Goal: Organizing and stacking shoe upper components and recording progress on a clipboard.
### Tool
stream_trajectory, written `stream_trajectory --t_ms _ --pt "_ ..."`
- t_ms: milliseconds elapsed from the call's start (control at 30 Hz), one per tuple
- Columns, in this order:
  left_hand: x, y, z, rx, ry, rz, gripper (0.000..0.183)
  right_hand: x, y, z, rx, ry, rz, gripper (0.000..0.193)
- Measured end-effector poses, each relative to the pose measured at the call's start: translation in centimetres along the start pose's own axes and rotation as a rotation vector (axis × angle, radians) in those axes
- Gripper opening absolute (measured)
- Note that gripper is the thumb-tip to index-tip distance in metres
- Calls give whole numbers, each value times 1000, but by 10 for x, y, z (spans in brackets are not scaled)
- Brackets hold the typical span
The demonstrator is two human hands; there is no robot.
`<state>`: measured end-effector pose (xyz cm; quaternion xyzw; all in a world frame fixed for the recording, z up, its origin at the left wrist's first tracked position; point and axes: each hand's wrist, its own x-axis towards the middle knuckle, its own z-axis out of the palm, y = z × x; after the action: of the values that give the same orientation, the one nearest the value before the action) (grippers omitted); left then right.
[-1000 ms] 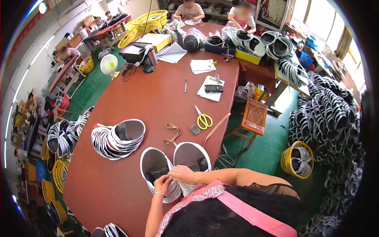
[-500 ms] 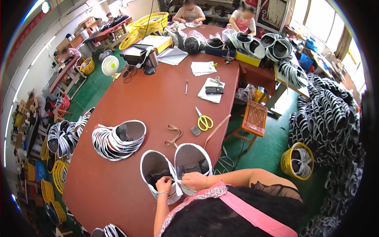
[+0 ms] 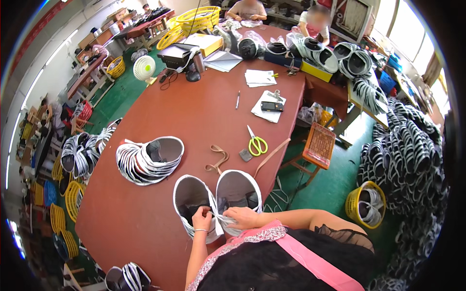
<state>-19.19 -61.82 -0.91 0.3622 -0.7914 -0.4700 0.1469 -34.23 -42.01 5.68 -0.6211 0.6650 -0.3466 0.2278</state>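
Two bundles of nested shoe uppers, grey inside with white edges, stand side by side at the table's near edge: a left bundle [image 3: 193,190] and a right bundle [image 3: 239,183]. Where they meet, a white strip [image 3: 218,225] runs between them. My left hand [image 3: 202,218] pinches this strip from the left. From the other side, my right hand [image 3: 241,218] grips it with bent fingers, close to the left one. The fingertips partly cover the strip, so I cannot tell how it is knotted or looped.
Another fanned stack of uppers [image 3: 149,162] lies on the red-brown table [image 3: 145,208]. Beyond my hands are green-handled scissors [image 3: 257,144], a tan strap [image 3: 216,158], papers and a handheld device [image 3: 272,106]. A stool [image 3: 318,145] and yellow basket [image 3: 365,206] stand right. Two people sit at the far end.
The whole view has shifted slightly, with table items appearing lower and further right. My hands stay at the white strip between the bundles, the right one slightly higher and further right.
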Motion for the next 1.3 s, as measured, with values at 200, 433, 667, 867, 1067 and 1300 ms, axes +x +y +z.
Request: stream_trajectory --t_ms 200,433,667,867,1067,1300 --pt "-48 17 -28 -431 596 63 29 24 -9 1 -159 -292 165 99" --pt "-143 -57 -16 -1047 573 -1233 83 90 16 39 -280 -601 292 51" --pt "-101 -43 12 -1358 306 -592 87 107 -9 4 -316 -469 150 28" --pt "8 -34 21 -1207 334 -370 75 122 12 -64 -197 -166 310 36" --pt "62 -53 96 -631 486 -479 91 97 155 -137 335 -226 228 45" --pt "33 -23 140 -468 1062 -840 69 70 443 -338 -420 166 186 49"
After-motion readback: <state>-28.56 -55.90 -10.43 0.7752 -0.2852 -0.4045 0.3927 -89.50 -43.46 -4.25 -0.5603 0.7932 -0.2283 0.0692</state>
